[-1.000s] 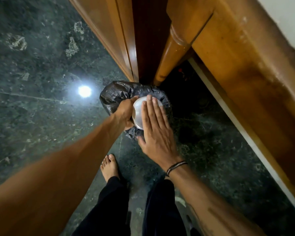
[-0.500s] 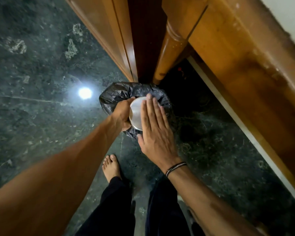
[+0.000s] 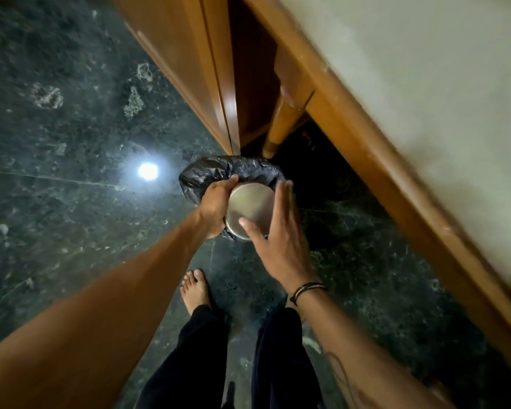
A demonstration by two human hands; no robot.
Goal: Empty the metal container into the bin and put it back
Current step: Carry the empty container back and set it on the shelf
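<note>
The left hand (image 3: 216, 203) has its grip around the metal container (image 3: 250, 211), upended over the black-lined bin (image 3: 207, 172); the right hand (image 3: 281, 231), fingers spread, seems to touch its base.

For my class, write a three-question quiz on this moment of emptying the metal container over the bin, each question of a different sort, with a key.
1. True or false: the metal container is held upside down over the bin, its flat base facing the camera.
2. Which hand grips the container's side? A) left hand B) right hand C) neither
3. Fill in: the bin is lined with a ____ plastic bag.

Key: 1 true; 2 A, while the right hand is open, its thumb on the base; 3 black.
</note>
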